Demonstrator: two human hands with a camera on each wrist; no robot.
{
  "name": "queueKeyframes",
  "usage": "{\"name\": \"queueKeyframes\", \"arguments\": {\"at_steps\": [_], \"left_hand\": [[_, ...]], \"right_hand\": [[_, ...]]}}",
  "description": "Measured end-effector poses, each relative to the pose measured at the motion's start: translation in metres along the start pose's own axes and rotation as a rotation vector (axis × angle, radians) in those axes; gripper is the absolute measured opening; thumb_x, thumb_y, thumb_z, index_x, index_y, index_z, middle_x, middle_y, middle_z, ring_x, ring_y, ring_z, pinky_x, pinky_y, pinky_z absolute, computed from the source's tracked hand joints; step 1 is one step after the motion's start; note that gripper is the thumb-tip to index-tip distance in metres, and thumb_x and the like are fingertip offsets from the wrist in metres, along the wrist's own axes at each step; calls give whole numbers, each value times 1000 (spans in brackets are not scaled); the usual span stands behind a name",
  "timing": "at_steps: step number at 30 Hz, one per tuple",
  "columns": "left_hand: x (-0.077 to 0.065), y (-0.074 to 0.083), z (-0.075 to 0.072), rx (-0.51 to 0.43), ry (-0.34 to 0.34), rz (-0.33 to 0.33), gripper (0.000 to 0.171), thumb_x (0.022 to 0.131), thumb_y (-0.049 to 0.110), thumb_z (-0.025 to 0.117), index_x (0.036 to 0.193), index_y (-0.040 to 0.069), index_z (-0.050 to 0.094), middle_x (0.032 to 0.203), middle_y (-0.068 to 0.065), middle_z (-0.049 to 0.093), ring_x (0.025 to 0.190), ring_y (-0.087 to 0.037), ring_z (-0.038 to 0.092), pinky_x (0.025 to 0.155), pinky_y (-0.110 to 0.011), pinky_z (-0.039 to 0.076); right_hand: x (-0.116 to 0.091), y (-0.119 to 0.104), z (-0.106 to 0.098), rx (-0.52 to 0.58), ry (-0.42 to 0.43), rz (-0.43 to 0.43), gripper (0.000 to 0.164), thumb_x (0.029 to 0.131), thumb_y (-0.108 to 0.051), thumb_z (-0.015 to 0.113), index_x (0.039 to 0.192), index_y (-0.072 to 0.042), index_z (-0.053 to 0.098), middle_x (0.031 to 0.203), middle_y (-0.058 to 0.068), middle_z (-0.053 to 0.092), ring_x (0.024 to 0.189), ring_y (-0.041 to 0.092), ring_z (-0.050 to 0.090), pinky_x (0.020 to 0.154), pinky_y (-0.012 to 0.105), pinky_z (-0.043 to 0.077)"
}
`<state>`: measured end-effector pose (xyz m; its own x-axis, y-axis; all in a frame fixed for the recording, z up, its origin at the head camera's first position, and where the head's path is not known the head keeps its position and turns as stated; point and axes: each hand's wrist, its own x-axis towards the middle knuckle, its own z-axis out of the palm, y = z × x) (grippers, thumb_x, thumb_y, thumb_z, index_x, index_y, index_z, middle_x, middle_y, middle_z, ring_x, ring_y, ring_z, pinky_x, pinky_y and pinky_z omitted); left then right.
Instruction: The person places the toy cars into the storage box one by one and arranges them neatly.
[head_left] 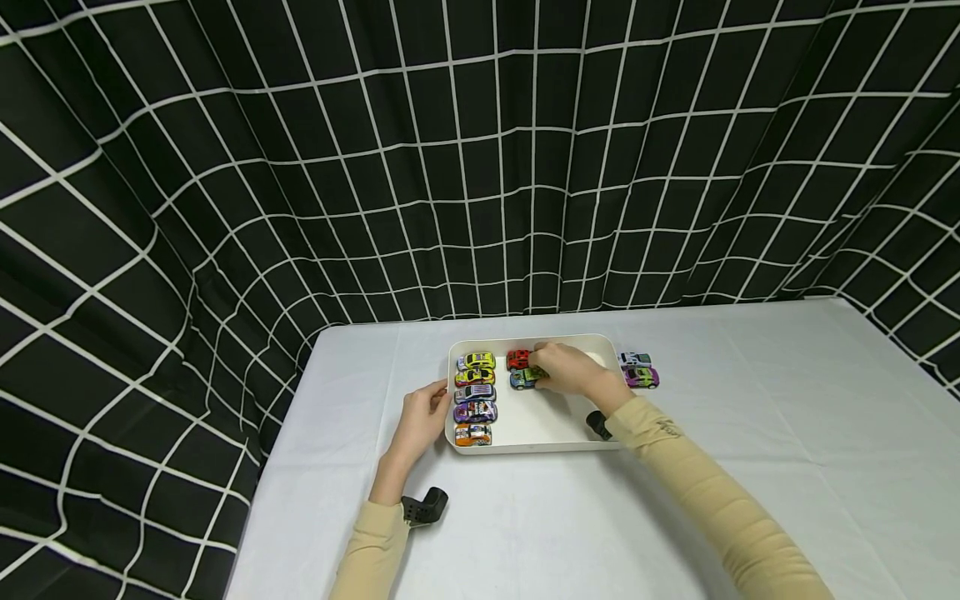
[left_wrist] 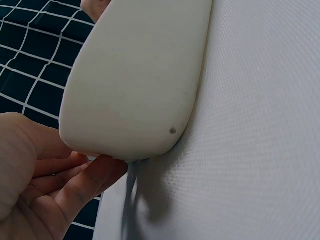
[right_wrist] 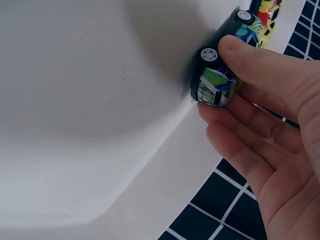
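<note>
In the head view my right hand [head_left: 566,367] reaches into a white tray [head_left: 555,425] and pinches a blue and green toy car [head_left: 522,380] there. Right behind that car sits a red toy car [head_left: 517,359], partly covered by my fingers. The right wrist view shows my thumb along the wheeled side of the held toy car [right_wrist: 216,85], the other fingers beneath. My left hand [head_left: 420,419] holds the tray's left end; in the left wrist view thumb and fingers grip the tray [left_wrist: 135,75] by its edge.
Down the tray's left side runs a column of several toy cars, among them a purple one [head_left: 476,412] and an orange one [head_left: 473,434]. Outside the right end lie a light blue car [head_left: 635,359] and a purple-green car [head_left: 642,378]. A black grid curtain [head_left: 517,183] hangs behind.
</note>
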<state>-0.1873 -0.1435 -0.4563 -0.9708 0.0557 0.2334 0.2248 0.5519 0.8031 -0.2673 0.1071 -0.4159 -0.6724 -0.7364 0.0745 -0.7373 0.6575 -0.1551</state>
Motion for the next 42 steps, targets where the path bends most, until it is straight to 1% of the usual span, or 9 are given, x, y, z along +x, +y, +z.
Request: {"name": "queueKeyframes", "arguments": {"at_steps": [11, 20, 28, 34, 42], "left_hand": [[-1, 3, -1, -8, -5, 7, 30, 90, 1, 55, 116, -14, 56, 100, -24, 65, 86, -28, 65, 75, -32, 55], [-1, 2, -1, 14, -5, 13, 30, 90, 0, 55, 116, -14, 56, 98, -23, 66, 85, -27, 65, 74, -34, 55], [0, 4, -1, 9, -1, 9, 30, 90, 0, 55, 116, -14, 56, 96, -23, 66, 85, -27, 65, 75, -33, 55], [0, 4, -1, 13, 4, 13, 29, 90, 1, 55, 115, -14, 57, 95, -22, 66, 85, -28, 65, 75, -35, 55], [0, 4, -1, 17, 3, 19, 29, 90, 0, 55, 115, -14, 57, 94, -22, 66, 83, -27, 65, 73, -35, 55]], "right_hand": [[4, -2, 3, -8, 8, 16, 17, 71, -9, 79, 82, -2, 68, 79, 4, 56, 71, 16, 55, 70, 30, 52], [5, -2, 3, -4, 9, 13, 16, 71, -9, 78, 81, -2, 67, 78, 5, 57, 69, 15, 54, 68, 29, 52], [6, -2, 2, -7, -3, 34, 17, 72, -9, 78, 83, -1, 68, 78, 5, 56, 68, 15, 55, 67, 28, 52], [5, -4, 1, -2, -5, 53, 18, 72, -10, 78, 84, -1, 68, 78, 5, 57, 69, 16, 55, 68, 29, 52], [5, -5, 1, -25, -11, 65, 21, 72, -13, 78, 87, -2, 69, 78, 3, 55, 69, 15, 54, 68, 30, 52]]}}
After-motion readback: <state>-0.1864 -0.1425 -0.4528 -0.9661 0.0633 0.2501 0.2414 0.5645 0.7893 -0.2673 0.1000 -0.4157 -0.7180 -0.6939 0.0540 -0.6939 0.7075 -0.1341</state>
